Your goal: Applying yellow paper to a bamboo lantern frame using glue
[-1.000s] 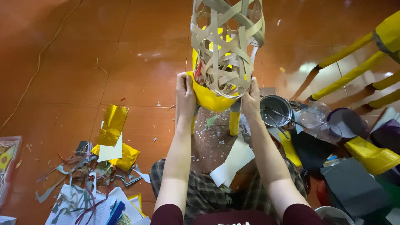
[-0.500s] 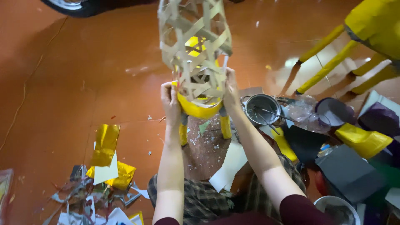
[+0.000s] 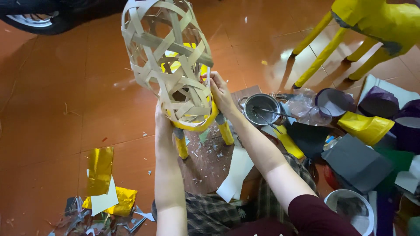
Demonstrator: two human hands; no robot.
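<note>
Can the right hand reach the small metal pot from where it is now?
Probably yes: the right hand grips the woven strip frame, and the small metal pot sits just beside that forearm with nothing between.

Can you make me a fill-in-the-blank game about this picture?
1. Both hands hold a woven cage made of ____ strips.
2. The small legs under it are wrapped in ____ paper.
3. The metal pot sits by the person's ____ hand.
4. The left hand touches the cage's ____ end.

Missing words: cardboard; yellow; right; lower
</note>
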